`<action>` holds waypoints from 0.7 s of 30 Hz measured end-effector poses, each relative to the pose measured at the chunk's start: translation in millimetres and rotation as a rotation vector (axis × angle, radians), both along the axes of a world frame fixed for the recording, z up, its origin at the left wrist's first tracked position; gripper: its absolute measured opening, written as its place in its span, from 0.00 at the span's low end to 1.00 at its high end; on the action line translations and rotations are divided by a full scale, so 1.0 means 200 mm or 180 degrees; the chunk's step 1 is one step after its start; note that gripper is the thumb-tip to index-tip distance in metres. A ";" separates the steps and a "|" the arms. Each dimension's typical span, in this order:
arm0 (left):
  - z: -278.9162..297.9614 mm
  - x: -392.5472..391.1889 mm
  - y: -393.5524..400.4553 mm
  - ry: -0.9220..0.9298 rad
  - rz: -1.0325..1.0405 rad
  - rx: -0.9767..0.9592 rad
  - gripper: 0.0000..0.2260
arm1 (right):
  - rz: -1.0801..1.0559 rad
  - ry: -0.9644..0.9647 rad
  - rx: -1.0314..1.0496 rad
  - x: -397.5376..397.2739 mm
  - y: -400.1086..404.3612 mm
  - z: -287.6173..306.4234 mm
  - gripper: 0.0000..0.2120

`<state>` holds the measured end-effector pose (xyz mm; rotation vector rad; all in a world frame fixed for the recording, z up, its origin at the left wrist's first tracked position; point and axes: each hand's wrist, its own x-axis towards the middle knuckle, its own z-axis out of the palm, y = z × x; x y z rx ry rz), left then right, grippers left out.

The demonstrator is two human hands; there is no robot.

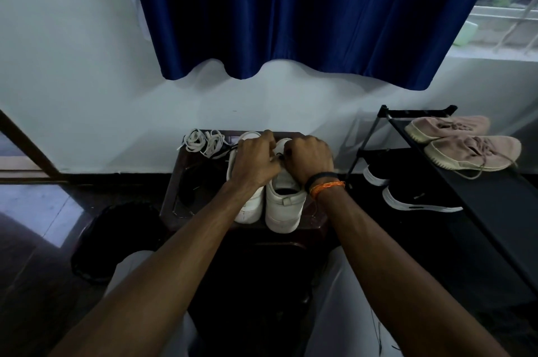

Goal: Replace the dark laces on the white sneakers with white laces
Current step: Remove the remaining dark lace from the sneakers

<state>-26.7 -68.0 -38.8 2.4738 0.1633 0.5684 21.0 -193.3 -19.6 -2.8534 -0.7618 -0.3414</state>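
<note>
A: Where are the white sneakers?

B: Side by side on a small dark table, right of its middle. Their heels are at the near edge and their toes point at the far edge and the wall, so each shoe's long axis runs near to far. The two touch along their inner sides.

A: And the hands?

B: Both are over the laced part of the right-hand sneaker. The left hand reaches across the left shoe, fingers curled, and pinches a dark lace at the shoe's throat. The right hand is bunched into a fist just beside it, knuckles up; its fingertips are hidden, so I cannot tell what it pinches. A black band and an orange thread circle that wrist.

A: The white laces?

B: In a loose tangle at the table's far left corner, apart from the hands. A dark lace end lies beside them.

A: Anything else nearby?

B: A black shoe rack to the right holds pink sneakers on top and black ones below. A blue curtain hangs above.
</note>
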 end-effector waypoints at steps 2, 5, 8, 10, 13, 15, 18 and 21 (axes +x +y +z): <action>0.00 0.00 0.02 0.0102 0.0009 -0.0069 0.09 | -0.0085 0.0033 0.0119 0.00 -0.01 0.00 0.10; 0.00 0.00 0.03 0.0240 -0.0008 -0.0128 0.11 | -0.0284 0.0244 0.0332 0.02 -0.02 -0.01 0.11; 0.00 0.01 0.04 0.0304 -0.0026 -0.0185 0.09 | -0.0426 0.0479 0.0426 0.04 -0.05 -0.01 0.12; -0.01 0.01 0.05 0.0317 -0.0059 -0.0220 0.09 | -0.0296 0.0559 0.0511 0.04 -0.06 -0.01 0.12; -0.01 0.01 0.05 0.0315 -0.0062 -0.0210 0.09 | 0.0001 0.0583 0.0555 0.05 -0.07 -0.02 0.10; 0.00 0.01 0.05 0.0309 -0.0054 -0.0203 0.09 | 0.0077 0.0593 0.0509 0.06 -0.07 -0.04 0.10; 0.00 0.00 0.05 0.0319 -0.0051 -0.0191 0.09 | 0.0223 0.0569 0.0395 0.08 -0.06 -0.06 0.12; 0.00 -0.01 0.04 0.0313 -0.0084 -0.0177 0.10 | 0.0416 0.0609 0.0295 0.08 -0.05 -0.05 0.13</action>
